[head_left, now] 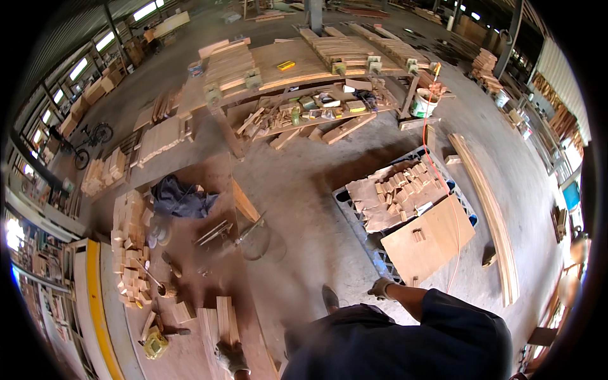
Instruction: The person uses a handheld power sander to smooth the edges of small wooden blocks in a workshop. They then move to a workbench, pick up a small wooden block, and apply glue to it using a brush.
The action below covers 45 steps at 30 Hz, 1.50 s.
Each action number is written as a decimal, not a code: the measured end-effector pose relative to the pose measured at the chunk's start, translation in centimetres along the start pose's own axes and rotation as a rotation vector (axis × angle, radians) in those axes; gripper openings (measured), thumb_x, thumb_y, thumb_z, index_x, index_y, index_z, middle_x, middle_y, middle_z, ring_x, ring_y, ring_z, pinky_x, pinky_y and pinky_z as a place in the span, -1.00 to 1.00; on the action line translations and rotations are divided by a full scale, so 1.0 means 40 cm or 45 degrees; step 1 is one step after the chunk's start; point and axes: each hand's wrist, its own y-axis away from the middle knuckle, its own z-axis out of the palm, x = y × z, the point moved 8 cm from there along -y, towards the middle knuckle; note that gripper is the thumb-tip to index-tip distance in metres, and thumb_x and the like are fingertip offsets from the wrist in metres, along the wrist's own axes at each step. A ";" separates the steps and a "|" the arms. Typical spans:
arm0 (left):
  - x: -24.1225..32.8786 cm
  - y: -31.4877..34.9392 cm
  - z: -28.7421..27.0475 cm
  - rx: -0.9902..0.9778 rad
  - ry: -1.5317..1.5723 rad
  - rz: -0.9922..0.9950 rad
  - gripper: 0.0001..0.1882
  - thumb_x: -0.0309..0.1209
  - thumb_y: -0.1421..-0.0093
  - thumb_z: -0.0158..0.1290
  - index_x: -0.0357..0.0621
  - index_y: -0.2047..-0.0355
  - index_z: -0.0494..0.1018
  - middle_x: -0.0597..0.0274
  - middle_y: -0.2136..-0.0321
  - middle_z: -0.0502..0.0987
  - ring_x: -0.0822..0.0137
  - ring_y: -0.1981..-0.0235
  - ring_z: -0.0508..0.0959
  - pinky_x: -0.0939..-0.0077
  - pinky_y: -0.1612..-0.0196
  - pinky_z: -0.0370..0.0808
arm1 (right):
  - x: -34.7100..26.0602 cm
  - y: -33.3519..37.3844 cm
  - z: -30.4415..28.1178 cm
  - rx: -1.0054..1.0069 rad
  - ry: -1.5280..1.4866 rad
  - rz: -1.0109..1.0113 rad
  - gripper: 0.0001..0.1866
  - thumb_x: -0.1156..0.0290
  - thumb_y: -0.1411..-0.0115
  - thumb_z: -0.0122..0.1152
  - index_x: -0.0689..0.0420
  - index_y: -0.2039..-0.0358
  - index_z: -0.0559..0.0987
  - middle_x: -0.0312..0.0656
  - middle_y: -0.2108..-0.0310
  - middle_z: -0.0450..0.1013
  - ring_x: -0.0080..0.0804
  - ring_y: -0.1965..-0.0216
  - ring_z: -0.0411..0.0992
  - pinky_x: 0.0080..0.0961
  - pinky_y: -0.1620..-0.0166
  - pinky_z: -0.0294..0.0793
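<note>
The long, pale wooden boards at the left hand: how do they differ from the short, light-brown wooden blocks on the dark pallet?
The long, pale boards lie side by side; the short blocks lie jumbled. The grey-gloved left hand is at the boards' near end, while no hand touches the blocks. Both look like bare wood.

Open floor [297, 253] between cluttered table [221, 282] and pallet [382, 266]

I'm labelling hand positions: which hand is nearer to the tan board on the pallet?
Right. The right hand is just left of the near corner of the tan board; the left hand is much farther left, at the near end of wood strips.
</note>
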 end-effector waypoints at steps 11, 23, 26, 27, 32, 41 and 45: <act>-0.187 -0.020 0.281 -0.162 -0.842 0.624 -0.52 -0.15 -0.34 0.10 -0.03 -0.21 0.48 -0.10 -0.26 0.48 -0.17 -0.37 0.35 -0.22 -0.46 0.11 | 0.030 0.076 0.158 0.134 -0.243 -0.013 -0.50 0.00 -0.16 0.49 0.19 0.12 0.78 -0.07 0.25 0.72 -0.25 0.29 0.68 -0.30 0.15 0.69; 0.023 -0.011 -0.026 -0.298 0.299 0.005 -0.14 -0.14 -0.04 0.34 -0.27 -0.28 0.28 -0.21 -0.08 0.51 -0.22 -0.11 0.49 -0.04 -0.19 0.44 | -0.074 0.143 0.340 0.133 0.124 -0.160 -0.38 -0.26 -0.16 0.24 0.00 0.09 0.80 -0.06 0.07 0.70 -0.07 -0.05 0.64 -0.21 -0.14 0.59; 0.090 -0.026 -0.084 -0.143 0.297 0.180 -0.33 -0.17 0.04 0.36 -0.24 -0.04 0.44 -0.20 0.18 0.57 -0.24 0.12 0.56 -0.12 0.00 0.51 | -0.063 0.221 0.336 0.122 -0.154 -0.030 -0.43 -0.20 -0.13 0.37 0.01 0.10 0.81 -0.11 0.08 0.72 -0.18 -0.02 0.66 -0.24 -0.12 0.60; 0.080 -0.040 -0.058 -0.129 0.282 0.194 -0.32 -0.17 0.03 0.34 -0.24 -0.06 0.43 -0.21 0.15 0.56 -0.24 0.09 0.55 -0.12 -0.02 0.50 | -0.064 0.237 0.337 0.101 -0.219 0.007 -0.45 -0.17 -0.11 0.41 0.01 0.10 0.81 -0.12 0.08 0.72 -0.22 -0.01 0.67 -0.25 -0.11 0.61; 0.083 -0.076 0.004 -0.229 0.004 0.204 -0.29 -0.17 -0.01 0.30 -0.27 -0.12 0.36 -0.26 0.05 0.53 -0.26 -0.04 0.51 -0.12 -0.11 0.46 | -0.057 0.240 0.339 0.215 -0.245 0.015 -0.50 -0.04 -0.02 0.56 0.10 0.18 0.82 -0.10 0.16 0.72 -0.25 0.15 0.67 -0.30 0.00 0.65; 0.043 -0.084 0.041 -0.257 -0.020 0.154 -0.29 -0.03 -0.06 0.30 -0.31 -0.04 0.37 -0.28 0.05 0.53 -0.29 -0.03 0.50 -0.16 -0.09 0.45 | -0.079 0.245 0.279 0.183 -0.313 0.035 -0.55 0.04 -0.06 0.55 0.12 0.17 0.81 -0.13 0.21 0.72 -0.29 0.20 0.67 -0.31 0.07 0.67; 0.029 -0.063 0.024 -0.288 0.003 0.157 -0.32 -0.02 -0.07 0.29 -0.31 0.00 0.38 -0.25 0.10 0.53 -0.30 0.00 0.50 -0.16 -0.07 0.45 | -0.093 0.228 0.258 0.196 -0.310 0.029 -0.57 0.08 -0.09 0.54 0.14 0.16 0.80 -0.12 0.23 0.72 -0.31 0.26 0.68 -0.32 0.13 0.69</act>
